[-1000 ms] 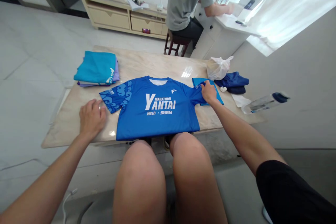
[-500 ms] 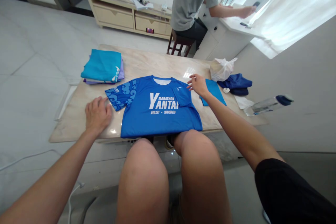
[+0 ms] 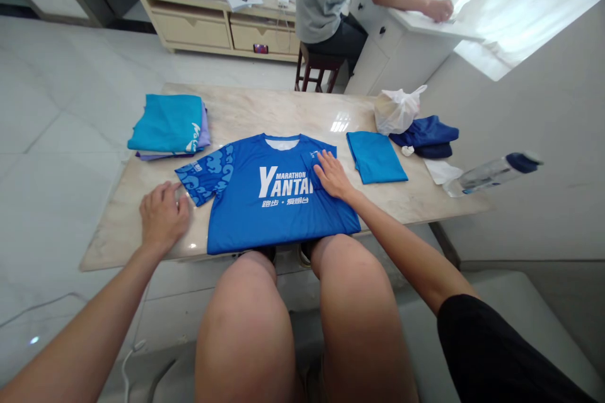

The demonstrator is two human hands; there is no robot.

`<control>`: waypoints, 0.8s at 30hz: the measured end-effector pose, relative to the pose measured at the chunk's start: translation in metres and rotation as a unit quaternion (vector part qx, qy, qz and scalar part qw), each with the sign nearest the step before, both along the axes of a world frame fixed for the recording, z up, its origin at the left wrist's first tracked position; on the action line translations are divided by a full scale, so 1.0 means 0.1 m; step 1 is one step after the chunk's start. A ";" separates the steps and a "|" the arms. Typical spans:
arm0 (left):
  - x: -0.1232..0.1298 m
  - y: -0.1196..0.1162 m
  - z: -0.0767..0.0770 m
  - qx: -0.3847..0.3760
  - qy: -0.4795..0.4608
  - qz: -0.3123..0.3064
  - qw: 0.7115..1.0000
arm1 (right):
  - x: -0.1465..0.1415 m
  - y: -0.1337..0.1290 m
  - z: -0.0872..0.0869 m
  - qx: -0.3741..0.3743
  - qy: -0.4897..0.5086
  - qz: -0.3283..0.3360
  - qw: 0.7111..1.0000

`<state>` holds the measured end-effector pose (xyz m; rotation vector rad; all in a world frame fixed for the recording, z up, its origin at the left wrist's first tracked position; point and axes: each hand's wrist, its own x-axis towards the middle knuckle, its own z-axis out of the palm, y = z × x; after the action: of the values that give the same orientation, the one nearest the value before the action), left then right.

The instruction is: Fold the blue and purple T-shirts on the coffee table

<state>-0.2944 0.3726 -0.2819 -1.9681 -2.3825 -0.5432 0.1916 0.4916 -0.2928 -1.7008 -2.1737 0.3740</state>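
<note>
A blue "Yantai Marathon" running T-shirt (image 3: pixel 278 208) lies flat on the marble table top (image 3: pixel 265 107), its collar away from me. Its right side is folded inward, with the sleeve (image 3: pixel 316 160) lying over the chest and hiding the end of the lettering. My right hand (image 3: pixel 332 176) rests flat on that fold, fingers apart. The other sleeve (image 3: pixel 205 177), patterned with clouds, still spreads out to the left. My left hand (image 3: pixel 163 215) rests on the table just beside that sleeve, holding nothing.
A folded teal and lilac stack (image 3: pixel 165 124) lies left of the shirt. To the right are a folded blue garment (image 3: pixel 375 157), white plastic bag (image 3: pixel 396 111), navy cloth (image 3: pixel 425 137), and water bottle (image 3: pixel 491 174). A seated person (image 3: pixel 326 0) works at a white desk (image 3: pixel 406 53).
The shirt's right sleeve has gone from stretched out to folded over the chest. My right hand has moved left onto the fold, uncovering the folded blue garment. My left hand has barely moved.
</note>
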 end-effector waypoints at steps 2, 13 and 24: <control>-0.02 0.01 0.00 -0.005 0.004 0.003 1.000 | 0.26 -0.13 0.07 0.064 0.040 -0.032 0.997; 0.03 0.02 0.11 0.008 0.063 -0.024 0.998 | 0.71 -0.88 -0.36 0.150 0.030 -0.114 0.982; 0.16 0.75 0.36 -0.110 -0.109 0.184 0.971 | 0.65 -0.88 -0.27 0.172 0.034 -0.138 0.975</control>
<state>-0.2788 0.4477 -0.2462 -1.5329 -2.9650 -0.5181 0.2563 0.4035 -0.3201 -1.7255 -1.7945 -0.0195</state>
